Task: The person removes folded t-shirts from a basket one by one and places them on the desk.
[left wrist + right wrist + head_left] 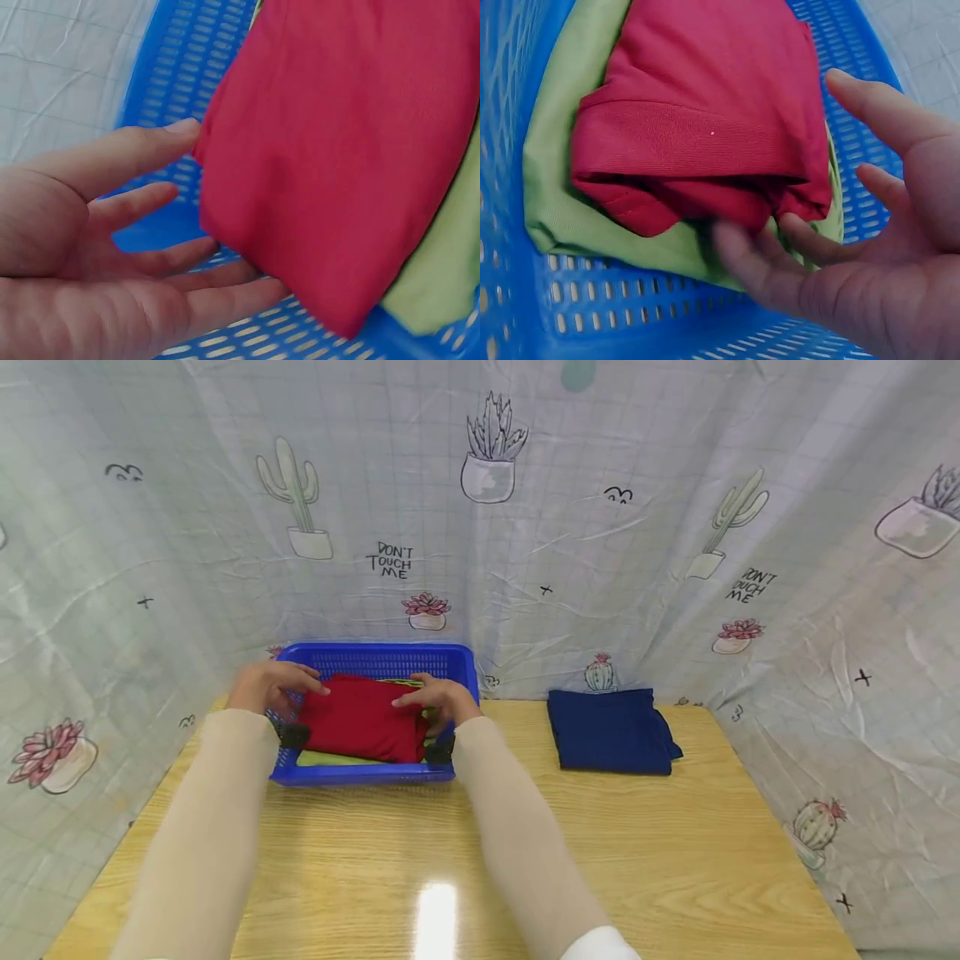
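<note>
Cream fabric sleeves [202, 827] are stretched centre-left; in the blue rectangular plastic basket [375, 648], folded red cloth [360, 718] is flanked by left hand [268, 682] and right hand [447, 697], fingers spread, nothing gripped. Grasp or release is presumed; for lifting, grip is needed.

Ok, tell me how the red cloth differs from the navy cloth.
The red cloth is bright red; the navy cloth is dark blue. The red cloth lies on a green cloth in the blue basket, the navy cloth on the table. The left hand and right hand are at the red cloth, away from the navy cloth. Both are folded.
</note>
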### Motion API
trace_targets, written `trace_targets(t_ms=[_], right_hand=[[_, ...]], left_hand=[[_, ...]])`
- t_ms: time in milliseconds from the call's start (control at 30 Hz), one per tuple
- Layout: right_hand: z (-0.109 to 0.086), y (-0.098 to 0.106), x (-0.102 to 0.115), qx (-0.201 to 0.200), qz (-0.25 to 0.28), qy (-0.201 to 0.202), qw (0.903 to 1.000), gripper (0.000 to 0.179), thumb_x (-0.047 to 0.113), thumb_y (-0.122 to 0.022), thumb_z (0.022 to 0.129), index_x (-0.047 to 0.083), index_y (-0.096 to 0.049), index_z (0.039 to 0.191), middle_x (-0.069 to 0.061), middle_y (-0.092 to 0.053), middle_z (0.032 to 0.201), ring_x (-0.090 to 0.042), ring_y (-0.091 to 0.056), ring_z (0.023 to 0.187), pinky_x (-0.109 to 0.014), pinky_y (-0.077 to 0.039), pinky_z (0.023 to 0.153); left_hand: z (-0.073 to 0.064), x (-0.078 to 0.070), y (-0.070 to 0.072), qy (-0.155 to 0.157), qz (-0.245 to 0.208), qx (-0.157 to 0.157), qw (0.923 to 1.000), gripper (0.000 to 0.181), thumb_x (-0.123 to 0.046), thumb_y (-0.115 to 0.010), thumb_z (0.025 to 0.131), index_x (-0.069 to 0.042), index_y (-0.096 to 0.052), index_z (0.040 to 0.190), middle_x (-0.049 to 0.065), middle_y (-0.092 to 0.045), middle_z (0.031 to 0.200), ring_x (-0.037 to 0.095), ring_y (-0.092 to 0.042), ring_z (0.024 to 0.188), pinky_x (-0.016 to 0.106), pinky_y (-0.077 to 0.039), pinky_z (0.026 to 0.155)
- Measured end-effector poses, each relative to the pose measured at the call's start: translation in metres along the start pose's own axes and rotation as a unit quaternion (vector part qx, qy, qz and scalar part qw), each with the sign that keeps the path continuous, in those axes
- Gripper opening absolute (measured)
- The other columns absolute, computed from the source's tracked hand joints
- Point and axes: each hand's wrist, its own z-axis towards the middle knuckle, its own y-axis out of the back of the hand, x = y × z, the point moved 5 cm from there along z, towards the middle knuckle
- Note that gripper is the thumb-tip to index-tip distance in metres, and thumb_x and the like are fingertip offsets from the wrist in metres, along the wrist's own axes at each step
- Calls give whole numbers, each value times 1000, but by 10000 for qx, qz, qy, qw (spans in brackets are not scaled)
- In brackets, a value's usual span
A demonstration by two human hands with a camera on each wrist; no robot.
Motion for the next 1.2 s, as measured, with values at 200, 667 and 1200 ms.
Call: trace_targets(t_ms=[200, 667, 1200], right_hand=[[12, -7, 0, 189, -110, -10, 9998, 88, 10, -76, 92, 31, -27, 162, -12, -42, 142, -20, -47, 99, -35, -51, 76], [18, -10, 1, 169, 114, 464, 9987, 59, -4, -54, 100, 23, -51, 152, -9, -50, 138, -20, -55, 96, -35, -51, 76], [17, -8, 4, -306, 349, 835, 9954, 38, 6, -52, 104, 18, -69, 136, -6, -63, 134, -15, -62, 98, -27, -52, 74]], left_hand=[[8, 8, -4, -65, -227, -203, 9995, 83, -3, -57, 102, -5, -2, 163, 28, -20, 156, 28, -46, 116, 43, -44, 106], [10, -7, -13, -232, 423, -428, 9979, 60, -8, -61, 101, -1, -34, 154, 29, 1, 165, 46, -7, 151, 60, -28, 117], [4, -32, -31, -742, -231, -1381, 9874, 30, 9, -63, 93, -5, -39, 106, 10, -40, 108, 22, -45, 96, 33, -47, 81]])
